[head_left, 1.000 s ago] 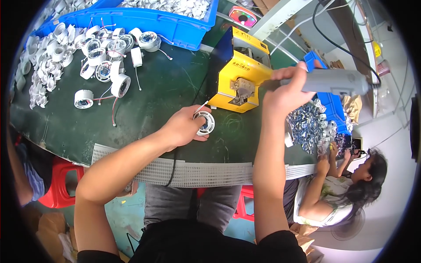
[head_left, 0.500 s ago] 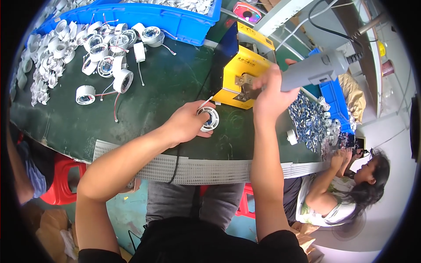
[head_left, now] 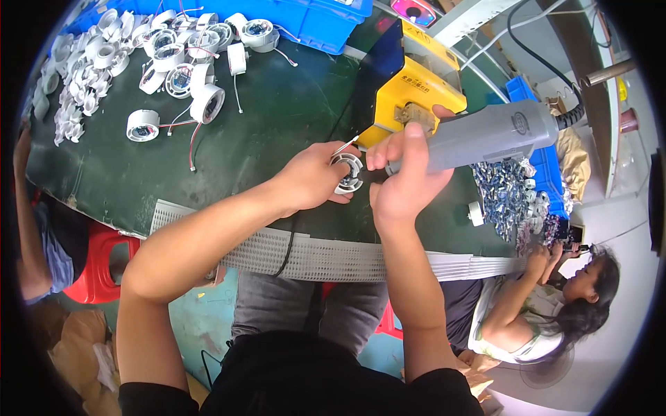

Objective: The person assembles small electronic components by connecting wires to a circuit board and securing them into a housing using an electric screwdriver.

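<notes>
My left hand (head_left: pixel 309 179) grips a round white housing (head_left: pixel 355 184) with a dark circuit board inside, holding it low over the green table. A thin white lead (head_left: pixel 345 145) sticks out above those fingers. My right hand (head_left: pixel 411 182) is wrapped around a grey electric screwdriver (head_left: pixel 489 136), which lies nearly level, its cable leaving at the right end. The screwdriver's front end is close to the housing's right side; whether its bit touches is hidden by my fingers. Just beyond both hands stands a yellow screw feeder (head_left: pixel 383 107) with a metal outlet at its front.
Several wired white housings (head_left: pixel 205 104) lie at the far left, beside a heap of white plastic parts (head_left: pixel 87 73). A blue bin (head_left: pixel 316 31) stands behind them. Small circuit boards (head_left: pixel 494 197) are piled at right, near a co-worker (head_left: pixel 527 312). Perforated strip (head_left: pixel 333 261) lines the table's near edge.
My right hand has brought the screwdriver from the feeder's outlet toward me and left, beside the housing. My left hand still holds the housing. The view has shifted slightly.
</notes>
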`<state>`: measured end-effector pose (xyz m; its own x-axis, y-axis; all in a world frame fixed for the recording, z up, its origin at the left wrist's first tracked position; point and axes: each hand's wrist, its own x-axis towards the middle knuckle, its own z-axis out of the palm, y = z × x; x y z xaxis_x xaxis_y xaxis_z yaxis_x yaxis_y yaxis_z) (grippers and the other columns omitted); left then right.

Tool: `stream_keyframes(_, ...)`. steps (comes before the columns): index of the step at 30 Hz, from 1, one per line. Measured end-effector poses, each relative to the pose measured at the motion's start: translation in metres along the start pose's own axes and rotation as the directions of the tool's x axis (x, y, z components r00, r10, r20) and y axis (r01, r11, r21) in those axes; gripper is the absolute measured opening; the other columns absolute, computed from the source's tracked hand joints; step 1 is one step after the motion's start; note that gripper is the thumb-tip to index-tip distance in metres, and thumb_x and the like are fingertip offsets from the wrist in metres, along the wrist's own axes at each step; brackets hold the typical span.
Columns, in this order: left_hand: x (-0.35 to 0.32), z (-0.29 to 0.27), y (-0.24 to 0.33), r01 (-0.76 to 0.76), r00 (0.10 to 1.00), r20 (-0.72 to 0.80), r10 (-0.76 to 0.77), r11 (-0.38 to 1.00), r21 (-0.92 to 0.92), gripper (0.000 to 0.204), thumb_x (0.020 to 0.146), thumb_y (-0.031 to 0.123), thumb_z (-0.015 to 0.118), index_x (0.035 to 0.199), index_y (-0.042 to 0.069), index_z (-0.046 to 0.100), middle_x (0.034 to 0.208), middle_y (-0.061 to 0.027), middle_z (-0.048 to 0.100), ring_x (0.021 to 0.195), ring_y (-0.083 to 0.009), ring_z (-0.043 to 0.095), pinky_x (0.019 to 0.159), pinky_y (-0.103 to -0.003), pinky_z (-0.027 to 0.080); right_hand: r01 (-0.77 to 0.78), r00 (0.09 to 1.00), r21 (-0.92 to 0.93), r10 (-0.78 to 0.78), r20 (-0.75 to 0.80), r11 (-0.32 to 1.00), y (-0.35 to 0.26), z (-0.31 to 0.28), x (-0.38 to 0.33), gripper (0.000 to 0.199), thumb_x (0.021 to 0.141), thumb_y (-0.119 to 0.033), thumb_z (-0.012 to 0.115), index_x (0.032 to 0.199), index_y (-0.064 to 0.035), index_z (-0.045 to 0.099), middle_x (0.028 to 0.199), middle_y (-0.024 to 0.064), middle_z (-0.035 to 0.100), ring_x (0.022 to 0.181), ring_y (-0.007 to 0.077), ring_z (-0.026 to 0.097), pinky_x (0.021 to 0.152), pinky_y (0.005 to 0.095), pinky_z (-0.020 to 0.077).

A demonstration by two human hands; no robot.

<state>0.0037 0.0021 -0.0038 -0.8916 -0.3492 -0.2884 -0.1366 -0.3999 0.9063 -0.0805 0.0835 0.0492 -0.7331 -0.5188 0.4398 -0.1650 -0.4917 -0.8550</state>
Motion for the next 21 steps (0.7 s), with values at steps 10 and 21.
stream_keyframes(10,0.001,0.0,0.003,-0.009,1.0,0.009,0.009,0.999,0.033,0.029,0.096,0.006,0.043,0.122,-0.003,0.054,0.103,-0.0146,0.061,0.085,-0.0205,0.067,0.076,-0.033,0.06,-0.004,1.0,-0.023,0.004,0.017,1.0,0.005,0.002,0.001,0.041,0.091,-0.009,0.054,0.128,-0.0028,0.037,0.059,0.0049,0.04,0.045,0.0148,0.044,0.045,0.0316,0.0423)
stream_keyframes(21,0.007,0.006,-0.004,-0.04,0.999,0.0,0.04,0.999,0.033,0.026,0.098,0.011,0.047,0.119,-0.001,0.054,0.103,-0.0113,0.063,0.085,-0.0196,0.066,0.077,-0.034,0.06,-0.062,0.993,-0.023,0.063,0.099,0.998,0.008,-0.005,0.0,0.041,0.089,0.0,0.056,0.125,-0.0001,0.036,0.06,0.0047,0.05,0.048,0.013,0.049,0.05,0.0285,0.0438)
